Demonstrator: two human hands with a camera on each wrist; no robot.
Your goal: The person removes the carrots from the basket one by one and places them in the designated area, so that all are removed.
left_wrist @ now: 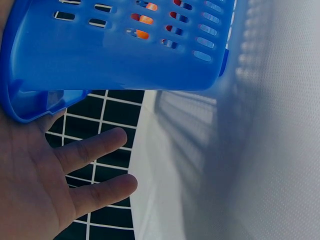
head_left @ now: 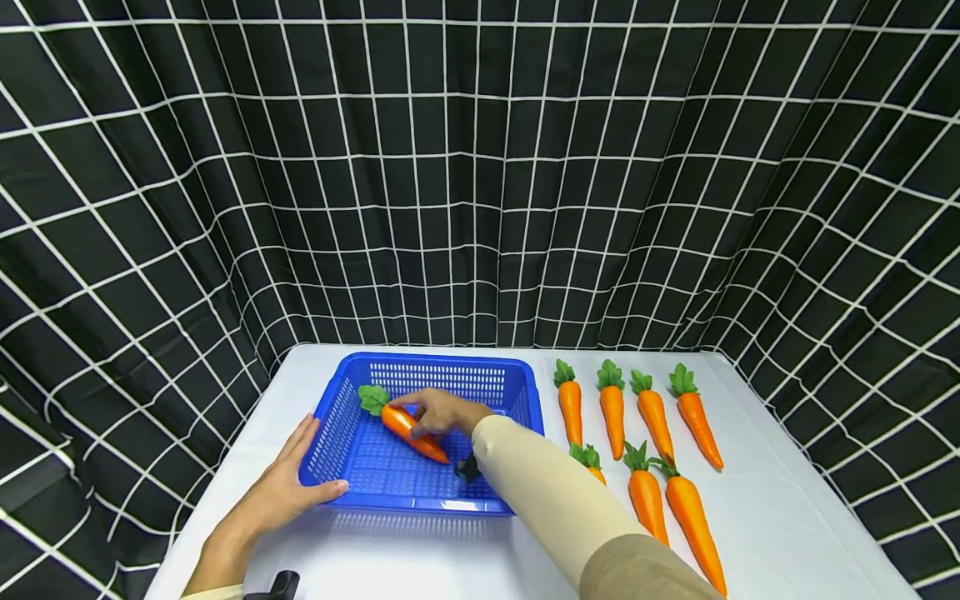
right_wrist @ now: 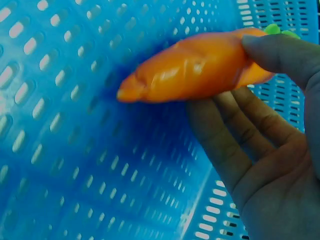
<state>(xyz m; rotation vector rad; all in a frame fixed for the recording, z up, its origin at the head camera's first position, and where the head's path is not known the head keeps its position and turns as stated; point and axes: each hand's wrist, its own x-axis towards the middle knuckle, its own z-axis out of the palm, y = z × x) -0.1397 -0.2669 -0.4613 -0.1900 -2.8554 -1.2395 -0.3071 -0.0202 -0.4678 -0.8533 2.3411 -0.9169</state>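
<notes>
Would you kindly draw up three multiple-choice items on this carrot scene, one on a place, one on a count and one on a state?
1. Where is the carrot that the right hand holds?
A. inside the blue basket
B. on the white table
C. against the curtain

2. How many carrots lie on the table right of the basket?
A. three
B. seven
C. ten

3. What is the left hand doing?
A. gripping a carrot
B. clenched, holding nothing
C. resting flat against the basket's left corner

Answers:
1 A, the carrot is over the basket's slotted floor.
2 B, four in the far row, three nearer.
3 C, its fingers are straight along the rim.
</notes>
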